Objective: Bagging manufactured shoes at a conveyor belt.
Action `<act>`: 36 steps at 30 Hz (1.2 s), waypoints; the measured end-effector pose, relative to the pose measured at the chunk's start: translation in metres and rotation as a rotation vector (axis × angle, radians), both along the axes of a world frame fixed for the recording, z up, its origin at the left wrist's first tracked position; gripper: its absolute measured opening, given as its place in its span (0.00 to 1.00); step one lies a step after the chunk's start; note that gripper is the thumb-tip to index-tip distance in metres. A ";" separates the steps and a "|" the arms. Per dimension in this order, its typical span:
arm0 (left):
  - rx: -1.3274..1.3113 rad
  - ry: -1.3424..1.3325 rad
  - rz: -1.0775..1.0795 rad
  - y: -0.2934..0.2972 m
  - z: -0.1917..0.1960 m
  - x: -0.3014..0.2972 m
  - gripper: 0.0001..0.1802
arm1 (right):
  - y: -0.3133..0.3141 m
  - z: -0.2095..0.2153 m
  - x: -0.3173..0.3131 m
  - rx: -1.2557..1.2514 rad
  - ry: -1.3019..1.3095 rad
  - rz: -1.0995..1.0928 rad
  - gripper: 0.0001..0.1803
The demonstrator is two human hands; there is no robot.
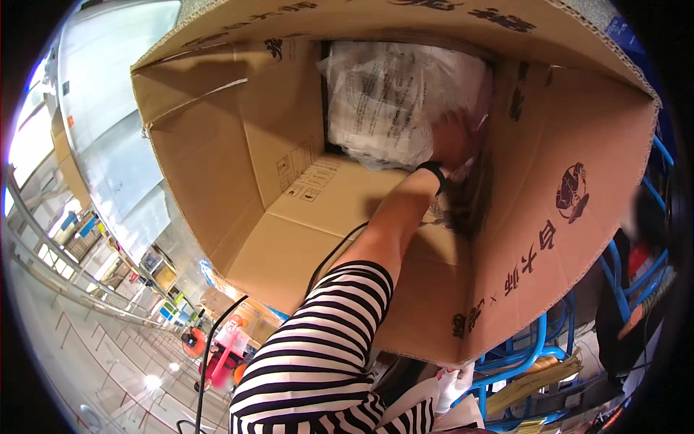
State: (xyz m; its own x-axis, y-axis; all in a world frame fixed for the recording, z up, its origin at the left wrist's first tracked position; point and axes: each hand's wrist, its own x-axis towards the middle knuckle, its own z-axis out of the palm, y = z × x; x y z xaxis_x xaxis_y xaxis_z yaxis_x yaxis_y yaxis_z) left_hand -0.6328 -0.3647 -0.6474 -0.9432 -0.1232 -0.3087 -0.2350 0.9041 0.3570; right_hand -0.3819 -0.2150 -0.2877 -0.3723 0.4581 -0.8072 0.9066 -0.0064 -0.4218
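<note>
- Nearest: black-and-white striped sleeve [318, 354], bare forearm stretching from it into the large brown corrugated cardboard box [578, 130].
- Black wristband [436, 173] at the wrist.
- Hand [454, 141], left or right unclear, deep in the box, fingers spread against the crinkled clear plastic bag with printed paper inside [394, 101]; blurred, so grasp cannot be told.
- Bag at the box's far end.
- Beyond, right: blue metal trolley frame [614, 289].

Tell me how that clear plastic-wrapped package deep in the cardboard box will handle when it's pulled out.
The plastic-wrapped package looks crinkled and loose, so its wrap will probably slip and bunch under the hand. Its dark flat edge suggests something stiff inside. It fills the cardboard box end, so it may drag against the walls.
</note>
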 end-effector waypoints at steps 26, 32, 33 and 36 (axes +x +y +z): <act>0.257 -0.142 0.431 -0.068 0.001 -0.026 0.10 | -0.007 0.007 -0.010 -0.013 -0.071 -0.011 0.10; 0.107 -0.255 0.103 -0.213 0.052 -0.025 0.14 | -0.013 0.008 0.003 -0.169 -0.032 0.051 0.07; 0.141 -0.299 -0.003 -0.210 0.078 -0.029 0.13 | -0.010 0.014 0.002 -0.182 -0.036 0.041 0.07; 0.622 -0.448 0.466 -0.201 0.171 -0.035 0.13 | -0.006 0.030 0.000 -0.210 -0.043 0.008 0.07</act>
State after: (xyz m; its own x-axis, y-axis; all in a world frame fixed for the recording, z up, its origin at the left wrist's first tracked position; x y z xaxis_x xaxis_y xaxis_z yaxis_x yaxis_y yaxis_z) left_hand -0.6676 -0.5661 -0.4762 -0.6143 -0.1506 -0.7745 -0.7646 0.3560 0.5373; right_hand -0.3819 -0.2210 -0.2575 -0.3387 0.2752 -0.8997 0.9240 -0.0830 -0.3733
